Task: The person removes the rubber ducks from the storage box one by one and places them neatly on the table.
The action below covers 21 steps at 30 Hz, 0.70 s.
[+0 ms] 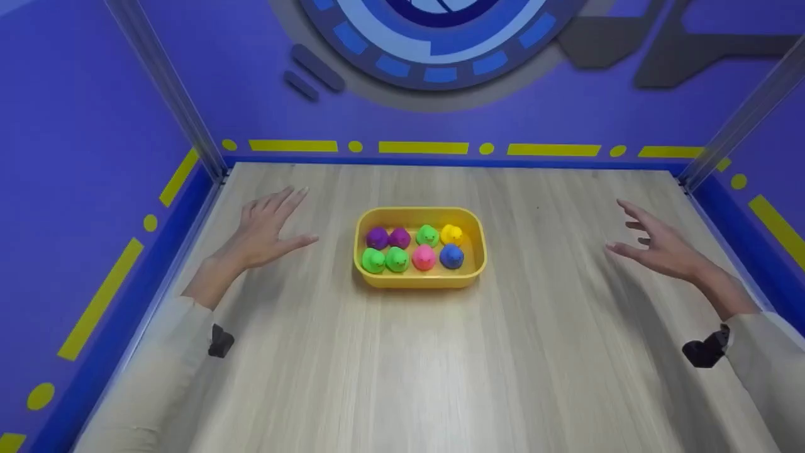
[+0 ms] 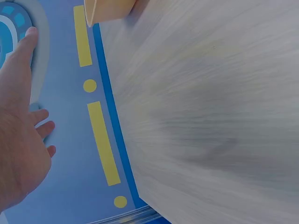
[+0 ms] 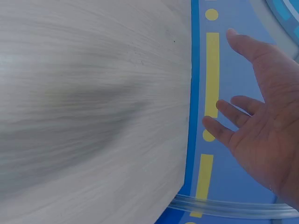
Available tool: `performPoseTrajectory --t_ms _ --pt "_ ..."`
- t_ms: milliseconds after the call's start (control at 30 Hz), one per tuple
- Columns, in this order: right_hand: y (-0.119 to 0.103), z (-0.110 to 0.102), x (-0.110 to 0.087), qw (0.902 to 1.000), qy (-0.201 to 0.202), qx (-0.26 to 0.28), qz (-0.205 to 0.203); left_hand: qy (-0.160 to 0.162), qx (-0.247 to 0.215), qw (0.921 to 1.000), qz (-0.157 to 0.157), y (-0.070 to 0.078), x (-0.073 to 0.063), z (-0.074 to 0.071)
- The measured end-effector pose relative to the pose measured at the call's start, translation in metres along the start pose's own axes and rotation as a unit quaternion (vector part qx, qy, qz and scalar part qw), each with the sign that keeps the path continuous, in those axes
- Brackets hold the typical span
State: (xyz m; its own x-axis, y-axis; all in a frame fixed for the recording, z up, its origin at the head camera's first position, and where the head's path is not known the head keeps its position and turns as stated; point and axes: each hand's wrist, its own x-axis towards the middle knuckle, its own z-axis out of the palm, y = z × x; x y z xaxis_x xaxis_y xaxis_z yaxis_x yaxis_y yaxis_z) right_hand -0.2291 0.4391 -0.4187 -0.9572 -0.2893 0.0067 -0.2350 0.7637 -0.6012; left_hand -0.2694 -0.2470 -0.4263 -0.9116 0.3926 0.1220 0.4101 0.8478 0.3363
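In the head view a yellow tub (image 1: 418,281) stands mid-table with several small toy ducks inside. Two purple ducks (image 1: 388,238), a green duck (image 1: 427,236) and a yellow duck (image 1: 451,234) form the far row. Nearer are two more green ones, a pink duck (image 1: 424,257) and a blue duck (image 1: 451,256). To the tub's left, my left hand (image 1: 264,229) hovers over the table, fingers spread and holding nothing. My right hand (image 1: 663,245) is well off to the right, in the air, its palm bare and fingers loosely bent. A corner of the tub (image 2: 110,10) tops the left wrist view.
The wood-grain table (image 1: 415,377) is bounded by a blue back wall (image 1: 427,126) with yellow marks and by side walls at left and right. Metal posts (image 1: 182,94) rise at the far corners. A small black camera (image 1: 220,341) sits on each wrist.
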Motion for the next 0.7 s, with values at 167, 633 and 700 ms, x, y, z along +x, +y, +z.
performPoseTrajectory --t_ms 167,633,700 --pt "0.000 0.005 0.003 0.9999 0.001 0.011 -0.004 -0.001 -0.010 1.0000 -0.002 -0.002 0.002 0.003" --pt "0.008 0.037 0.019 0.9992 0.012 0.035 -0.014 -0.025 -0.120 0.9913 -0.048 0.001 0.012 0.041" --pt "0.008 0.043 0.020 0.9991 0.015 0.036 -0.019 -0.028 -0.133 0.9890 -0.058 0.002 0.012 0.045"
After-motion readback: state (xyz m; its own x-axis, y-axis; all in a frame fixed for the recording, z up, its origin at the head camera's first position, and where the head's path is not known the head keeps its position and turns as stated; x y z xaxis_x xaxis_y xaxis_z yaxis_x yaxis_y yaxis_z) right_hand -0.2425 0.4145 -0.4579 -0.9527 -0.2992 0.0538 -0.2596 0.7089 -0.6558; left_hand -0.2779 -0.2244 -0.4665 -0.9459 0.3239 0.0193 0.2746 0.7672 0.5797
